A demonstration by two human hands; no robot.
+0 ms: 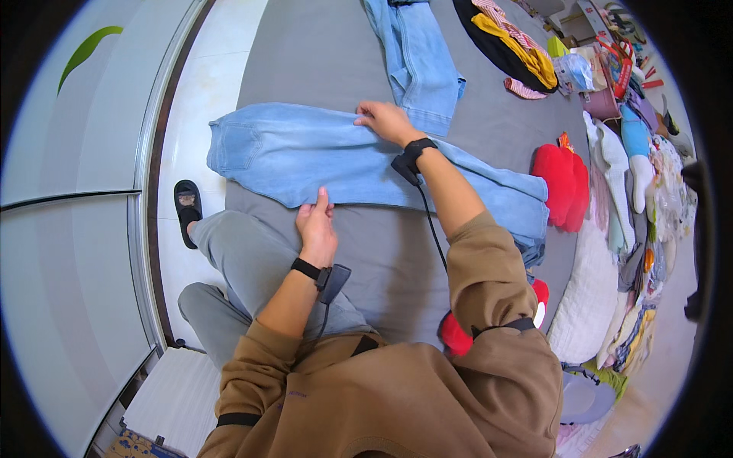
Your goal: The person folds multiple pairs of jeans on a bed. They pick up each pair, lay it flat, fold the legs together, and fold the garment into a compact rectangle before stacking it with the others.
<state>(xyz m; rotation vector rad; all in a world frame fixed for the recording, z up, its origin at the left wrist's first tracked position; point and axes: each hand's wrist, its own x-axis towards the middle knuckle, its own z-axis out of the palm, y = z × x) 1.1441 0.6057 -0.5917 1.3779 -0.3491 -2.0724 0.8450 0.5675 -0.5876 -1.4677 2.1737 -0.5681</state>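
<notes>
Light-blue jeans (343, 154) lie lengthwise across the grey bed sheet (366, 252), folded leg over leg, with the waistband at the left and the hems at the right. My left hand (318, 223) grips their near edge, thumb on top, below the back pocket. At the far edge, my right hand (385, 121) pinches the denim between thumb and fingers. Both wrists wear black straps with a small device and cable. A second pair of light-blue jeans (421, 68) lies beyond, its lower end beside my right hand.
Black, yellow and striped clothes (509, 46) lie at the far right. A red cushion (558, 186) touches the hems; a white pillow (587, 292) and piled clothes line the right side. Sliding doors (74, 131) stand at the left, past the tiled floor (192, 114).
</notes>
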